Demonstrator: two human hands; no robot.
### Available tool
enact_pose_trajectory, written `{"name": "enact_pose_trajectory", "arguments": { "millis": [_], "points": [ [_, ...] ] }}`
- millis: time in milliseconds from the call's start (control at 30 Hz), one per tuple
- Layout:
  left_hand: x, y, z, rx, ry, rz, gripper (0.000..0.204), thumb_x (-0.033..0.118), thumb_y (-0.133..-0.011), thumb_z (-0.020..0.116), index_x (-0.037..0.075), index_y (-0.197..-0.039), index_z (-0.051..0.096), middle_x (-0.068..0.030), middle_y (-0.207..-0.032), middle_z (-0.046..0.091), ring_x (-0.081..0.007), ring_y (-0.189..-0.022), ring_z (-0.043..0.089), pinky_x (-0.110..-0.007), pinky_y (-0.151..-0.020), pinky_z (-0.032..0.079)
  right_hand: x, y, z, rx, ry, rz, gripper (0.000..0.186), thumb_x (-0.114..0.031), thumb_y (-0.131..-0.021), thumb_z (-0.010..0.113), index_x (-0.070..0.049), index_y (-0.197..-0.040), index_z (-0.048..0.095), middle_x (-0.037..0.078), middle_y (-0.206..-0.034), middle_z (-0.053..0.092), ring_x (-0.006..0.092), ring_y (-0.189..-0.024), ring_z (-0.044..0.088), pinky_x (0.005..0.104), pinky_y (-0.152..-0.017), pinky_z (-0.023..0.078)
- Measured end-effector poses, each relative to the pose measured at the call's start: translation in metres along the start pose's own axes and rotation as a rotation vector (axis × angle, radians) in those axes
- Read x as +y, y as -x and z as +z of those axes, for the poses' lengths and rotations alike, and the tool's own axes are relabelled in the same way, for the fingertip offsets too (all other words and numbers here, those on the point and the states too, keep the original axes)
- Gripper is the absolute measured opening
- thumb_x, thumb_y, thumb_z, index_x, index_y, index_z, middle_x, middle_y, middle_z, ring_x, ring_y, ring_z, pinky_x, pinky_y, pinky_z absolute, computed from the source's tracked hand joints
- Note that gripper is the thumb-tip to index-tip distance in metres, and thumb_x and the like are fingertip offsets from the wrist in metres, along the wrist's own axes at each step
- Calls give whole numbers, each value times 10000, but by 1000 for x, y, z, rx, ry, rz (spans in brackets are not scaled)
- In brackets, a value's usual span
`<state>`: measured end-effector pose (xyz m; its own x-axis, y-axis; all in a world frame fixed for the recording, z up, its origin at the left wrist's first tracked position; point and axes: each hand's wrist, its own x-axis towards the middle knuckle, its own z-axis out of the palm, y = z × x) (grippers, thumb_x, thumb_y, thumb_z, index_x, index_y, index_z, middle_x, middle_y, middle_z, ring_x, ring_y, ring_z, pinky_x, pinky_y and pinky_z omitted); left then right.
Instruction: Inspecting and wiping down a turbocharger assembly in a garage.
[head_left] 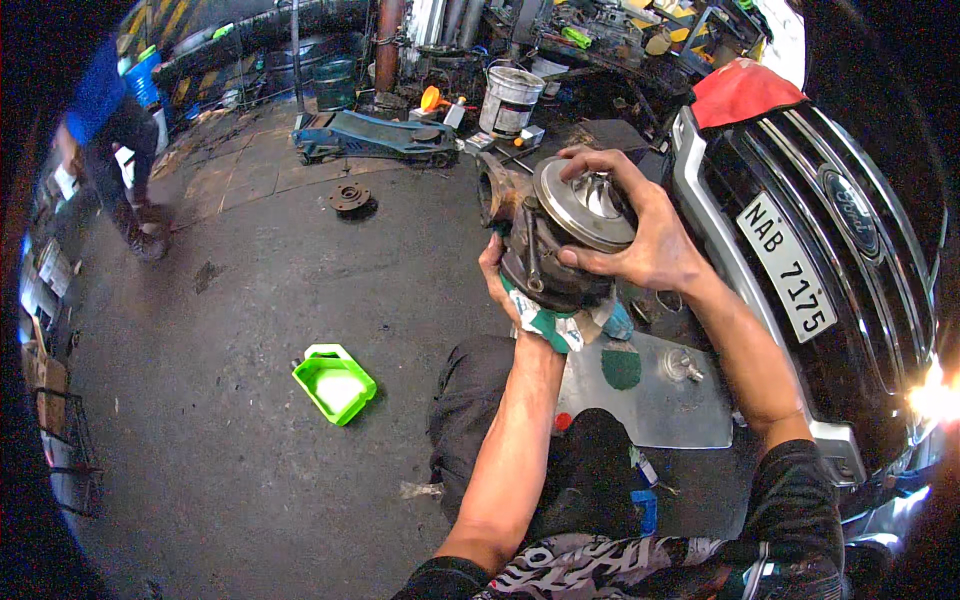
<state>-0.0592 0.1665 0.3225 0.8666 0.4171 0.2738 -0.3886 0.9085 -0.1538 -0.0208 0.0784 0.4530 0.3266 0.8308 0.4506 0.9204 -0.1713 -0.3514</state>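
A turbocharger (528, 245) is held up in front of me, its rusty housing to the left and its bright round plate facing up. At the middle of that plate sits a finned compressor wheel (598, 195). My left hand (496, 278) supports the housing from below and the left, with a green and white rag (552, 325) between the palm and the metal. My right hand (655, 222) is closed around the plate from the right, fingers over its top near the wheel and thumb at its lower edge. The underside of the turbocharger is hidden.
A cut-open green jug (313, 384) and a round flanged part (350, 198) lie on the dark floor. Beyond are a blue floor jack (375, 138) and a white bucket (508, 102). A car's grille (835, 190) stands close on my right; a person (112, 150) is at far left.
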Motion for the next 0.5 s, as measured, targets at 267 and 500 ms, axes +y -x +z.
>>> {"name": "enact_pose_trajectory", "arguments": {
  "millis": [267,500],
  "points": [
    [-2,-3,-9,-5,18,24,651,508,-889,408,42,-1340,470,-141,-1290,557,-283,-1149,556,-435,-1003,446,0,1,2,29,-56,11,698,-242,-642,863,-52,-1208,502,150,-1325,512,243,-1259,468,376,-1085,326],
    [-4,0,-2,-72,33,-28,675,520,-881,403,36,-1346,465,-146,-1308,548,-288,-1153,553,-440,-1016,436,-2,3,-6,17,26,3,704,-244,-645,863,-52,-1220,504,146,-1328,509,241,-1259,467,379,-1088,324]
  ]
}}
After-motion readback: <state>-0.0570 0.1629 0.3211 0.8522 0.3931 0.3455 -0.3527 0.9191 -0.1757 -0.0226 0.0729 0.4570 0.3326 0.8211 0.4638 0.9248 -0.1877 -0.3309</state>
